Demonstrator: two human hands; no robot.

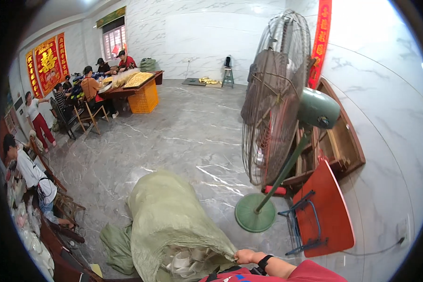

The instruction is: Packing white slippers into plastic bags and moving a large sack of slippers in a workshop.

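Note:
A big pale green woven sack stands right in front of me, its mouth toward me. White items lie inside; they look like pale strips or cups, but their kind cannot be made out. My right hand grips the sack's rim at its right side, fingers closed on the fabric. A black band circles that wrist. My left hand is out of the picture. Against the sack's left side rests a darker green sack.
A large green standing fan is to the right, beside a tilted red folding table and a wooden cabinet. People sit around a far table above an orange crate. A person sits at left by clear plastic bags.

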